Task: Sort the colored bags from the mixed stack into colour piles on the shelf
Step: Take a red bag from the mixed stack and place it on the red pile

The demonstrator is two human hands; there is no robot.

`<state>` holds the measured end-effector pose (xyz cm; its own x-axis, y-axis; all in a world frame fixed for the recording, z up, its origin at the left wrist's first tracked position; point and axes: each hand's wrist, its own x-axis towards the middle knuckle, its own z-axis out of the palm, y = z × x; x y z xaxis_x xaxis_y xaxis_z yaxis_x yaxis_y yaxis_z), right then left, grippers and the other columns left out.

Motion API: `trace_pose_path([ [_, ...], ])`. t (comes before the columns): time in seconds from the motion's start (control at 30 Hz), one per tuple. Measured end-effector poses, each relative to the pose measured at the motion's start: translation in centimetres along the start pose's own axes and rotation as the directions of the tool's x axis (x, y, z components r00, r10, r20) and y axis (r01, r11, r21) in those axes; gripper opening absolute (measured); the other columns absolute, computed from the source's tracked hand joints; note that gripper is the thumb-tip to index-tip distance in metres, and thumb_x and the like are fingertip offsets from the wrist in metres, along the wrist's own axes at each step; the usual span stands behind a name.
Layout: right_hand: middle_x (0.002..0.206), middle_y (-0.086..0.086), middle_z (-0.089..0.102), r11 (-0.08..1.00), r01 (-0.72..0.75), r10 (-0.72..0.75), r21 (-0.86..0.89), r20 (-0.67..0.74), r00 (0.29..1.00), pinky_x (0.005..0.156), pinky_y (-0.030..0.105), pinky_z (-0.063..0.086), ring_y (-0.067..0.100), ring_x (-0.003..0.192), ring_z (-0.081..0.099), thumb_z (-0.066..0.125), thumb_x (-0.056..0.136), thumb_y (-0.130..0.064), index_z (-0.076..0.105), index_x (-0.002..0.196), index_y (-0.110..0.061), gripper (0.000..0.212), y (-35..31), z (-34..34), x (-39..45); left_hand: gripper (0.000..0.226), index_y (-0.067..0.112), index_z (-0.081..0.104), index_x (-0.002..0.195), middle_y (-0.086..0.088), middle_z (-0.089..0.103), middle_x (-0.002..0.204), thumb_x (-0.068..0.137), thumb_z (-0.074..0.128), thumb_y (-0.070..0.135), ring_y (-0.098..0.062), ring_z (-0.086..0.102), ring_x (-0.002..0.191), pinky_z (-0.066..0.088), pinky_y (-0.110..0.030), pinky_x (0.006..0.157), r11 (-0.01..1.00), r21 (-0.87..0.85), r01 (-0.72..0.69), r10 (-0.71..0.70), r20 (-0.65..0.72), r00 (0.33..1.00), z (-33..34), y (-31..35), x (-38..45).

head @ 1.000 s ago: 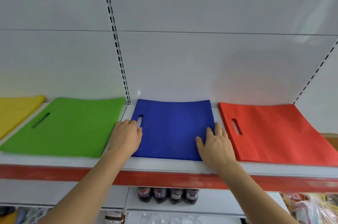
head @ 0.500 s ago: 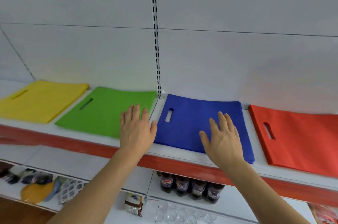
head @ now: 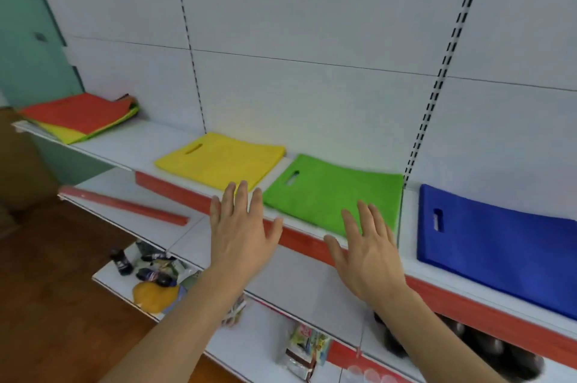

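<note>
The mixed stack [head: 79,115], red on top with yellow and green edges showing, lies at the far left end of the white shelf [head: 134,145]. A yellow bag pile [head: 221,159], a green bag pile [head: 334,192] and a blue bag pile [head: 499,242] lie side by side along the shelf. My left hand [head: 240,229] hovers in front of the shelf edge between the yellow and green piles, fingers straight and spread, holding nothing. My right hand [head: 368,248] hovers over the green pile's front right corner, also spread and holding nothing.
A red price strip [head: 175,192] runs along the shelf front. Lower shelves carry a red roll [head: 125,206], small bottles and packets [head: 150,267], snack packs [head: 306,348] and dark bottles [head: 487,348]. A teal door [head: 28,32] stands at far left above wooden floor.
Both hands lifted off the blue pile and moved left, now in the air by the green pile. The view swung left, bringing the mixed stack in and the red pile out of sight.
</note>
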<state>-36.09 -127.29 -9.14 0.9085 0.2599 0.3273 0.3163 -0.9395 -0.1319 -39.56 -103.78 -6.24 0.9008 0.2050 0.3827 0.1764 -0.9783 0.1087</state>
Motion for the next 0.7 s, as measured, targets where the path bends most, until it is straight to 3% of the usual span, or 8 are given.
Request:
trace_pose_path([
  [0.2, 0.168, 0.02, 0.031, 0.987, 0.154, -0.155, 0.056, 0.021, 0.988, 0.125, 0.055, 0.029, 0.038, 0.158, 0.023, 0.023, 0.104, -0.067, 0.045, 0.157, -0.014, 0.078, -12.2, 3.4, 3.0, 0.08, 0.017, 0.034, 0.162, -0.013, 0.025, 0.171, 0.099, 0.027, 0.068, -0.033, 0.013, 0.159, 0.015, -0.058, 0.127, 0.991, 0.031, 0.133, -0.133, 0.002, 0.991, -0.7, -12.2, -1.1],
  [0.7, 0.168, 0.021, 0.031, 0.884, 0.402, -0.412, 0.238, -0.012, 0.911, 0.122, 0.059, 0.031, 0.04, 0.158, 0.022, 0.032, 0.104, -0.064, 0.044, 0.158, -0.013, 0.075, -37.8, 12.4, 20.0, 0.073, 0.024, 0.03, 0.163, -0.008, 0.022, 0.172, 0.104, 0.027, 0.066, -0.029, 0.007, 0.161, 0.012, -0.053, 0.13, 0.917, 0.158, 0.367, -0.363, -0.058, 0.93, -1.1, -36.9, 6.7],
])
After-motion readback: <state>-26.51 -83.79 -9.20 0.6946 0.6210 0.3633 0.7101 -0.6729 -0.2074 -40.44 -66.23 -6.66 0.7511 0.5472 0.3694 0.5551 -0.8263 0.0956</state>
